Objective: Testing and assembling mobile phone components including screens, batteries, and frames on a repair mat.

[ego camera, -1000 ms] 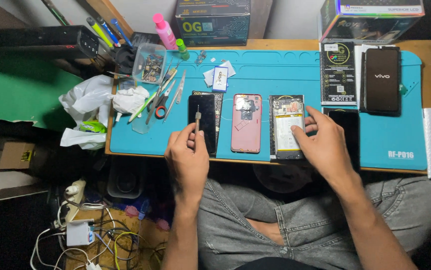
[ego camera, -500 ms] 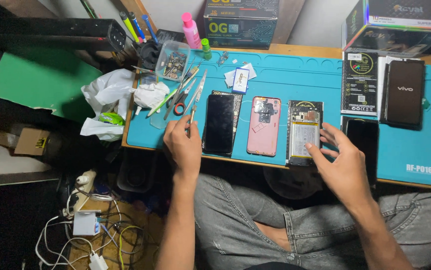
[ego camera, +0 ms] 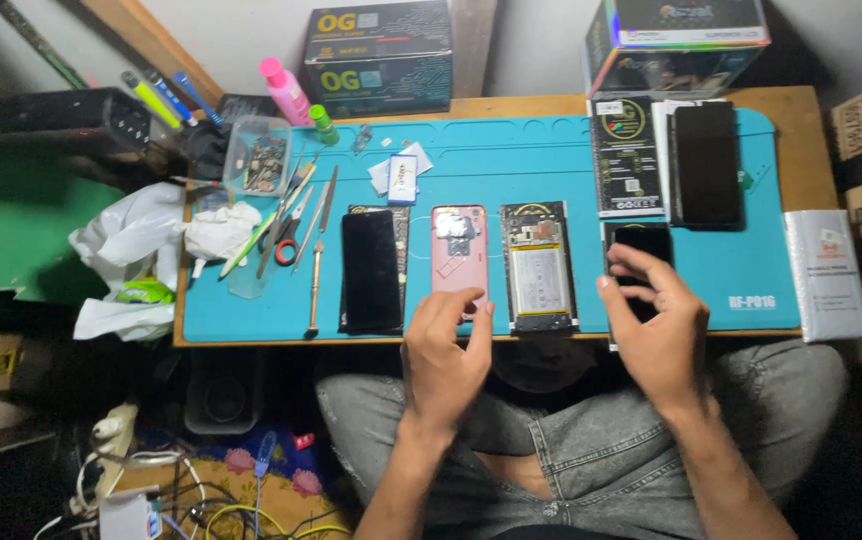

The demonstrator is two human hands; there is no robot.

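In the head view, the person is sitting at a wooden table (ego camera: 801, 120) covered by a blue mat (ego camera: 511, 170). The left hand (ego camera: 446, 360) is hovering at the near edge of the mat, fingers loosely curled and half open, holding nothing; its fingertips are lying just near the pink phone (ego camera: 459, 260). The right hand (ego camera: 656, 325) is reaching over a small black phone (ego camera: 641, 245) on the right, fingers spread and bent, the tips touching its near part; I cannot tell if it is really gripping it. Between the two hands an opened phone (ego camera: 539, 265) with its battery showing is lying flat. Left of the pink phone a black screen (ego camera: 371, 270) is lying, and farther left a screwdriver (ego camera: 317, 265), scissors (ego camera: 286, 240) and a white cloth (ego camera: 221, 230). Far right, another dark phone (ego camera: 706, 165) is resting beside a black box (ego camera: 626, 155).
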